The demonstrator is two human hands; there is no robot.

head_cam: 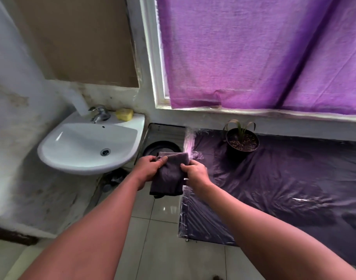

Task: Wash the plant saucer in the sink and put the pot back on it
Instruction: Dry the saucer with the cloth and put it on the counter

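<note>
1. The sink [88,146] at left is glossy white ceramic, its tap [99,114] shiny metal.
2. The yellow sponge [124,114] on the sink's far rim looks soft and matt.
3. The cloth [169,174] held in both hands is dark, napped, matt fabric.
4. The tabletop [284,178] at right wears wrinkled, glossy dark plastic sheeting.
5. The curtain [254,53] is coarse-woven purple cloth.
6. The floor [163,249] is smooth, shiny tile.
7. The wall [21,110] at left is rough, stained plaster.

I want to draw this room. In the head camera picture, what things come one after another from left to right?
Sink → tap → yellow sponge → left hand → grey cloth → right hand → potted plant
</note>
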